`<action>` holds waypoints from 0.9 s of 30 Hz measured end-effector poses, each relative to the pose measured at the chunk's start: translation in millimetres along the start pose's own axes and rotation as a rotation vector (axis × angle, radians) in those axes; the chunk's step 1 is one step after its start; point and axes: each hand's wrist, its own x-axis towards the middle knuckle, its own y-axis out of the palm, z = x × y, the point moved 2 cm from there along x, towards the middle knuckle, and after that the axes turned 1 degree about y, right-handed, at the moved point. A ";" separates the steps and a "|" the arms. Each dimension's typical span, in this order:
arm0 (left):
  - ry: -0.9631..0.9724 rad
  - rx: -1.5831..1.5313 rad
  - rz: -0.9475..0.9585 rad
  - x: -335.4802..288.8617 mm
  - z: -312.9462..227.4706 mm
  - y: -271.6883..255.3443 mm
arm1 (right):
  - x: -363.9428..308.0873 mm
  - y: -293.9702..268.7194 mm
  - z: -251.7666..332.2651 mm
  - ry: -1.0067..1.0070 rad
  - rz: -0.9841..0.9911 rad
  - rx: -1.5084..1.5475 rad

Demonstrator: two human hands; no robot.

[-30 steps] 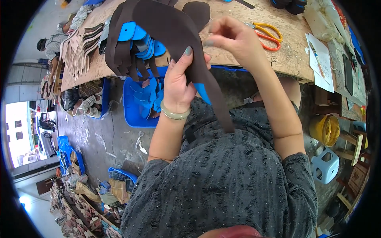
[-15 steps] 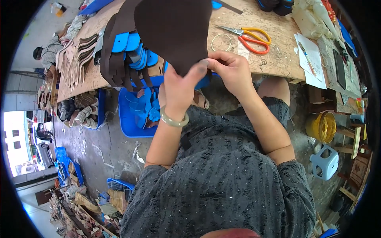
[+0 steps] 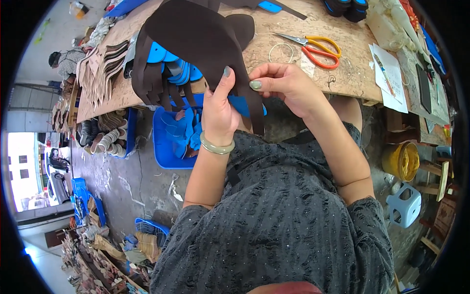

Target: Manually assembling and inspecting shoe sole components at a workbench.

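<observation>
A dark brown, soft sheet-like cut piece (image 3: 191,29) spreads over the near edge of the table, with a narrow strip hanging down at its right. My left hand (image 3: 219,110) holds its lower part, thumb raised in front and fingers behind. Beside that palm shows a bright blue patch (image 3: 240,105), partly covered by the strip. My right hand (image 3: 291,85) is closed in a pinch, thumb and forefinger at the strip's right edge. To the left lies a stack of similar dark pieces with blue tabs (image 3: 182,71).
Scissors with orange and yellow handles (image 3: 323,51) lie on the wooden table (image 3: 274,24), near a pale ring (image 3: 281,53). A blue bin (image 3: 164,152) of blue scraps stands below. At right are paper (image 3: 387,78), a yellow bucket (image 3: 400,161) and a stool (image 3: 405,206).
The dark piece has swung left and turned, so its strip now hangs between my hands. My left thumb has drawn away from my right fingers, and the blue patch shows more.
</observation>
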 end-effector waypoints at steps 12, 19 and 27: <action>0.074 -0.077 -0.092 -1.9 7.0 7.7 | -12.7 4.7 4.6 -0.279 0.024 -0.015; 0.022 0.029 0.010 -2.5 9.5 4.6 | -9.4 2.8 8.9 -0.171 0.091 0.171; -0.050 -0.030 0.033 -6.3 14.5 1.7 | -0.4 -3.9 -10.9 -0.045 0.150 0.284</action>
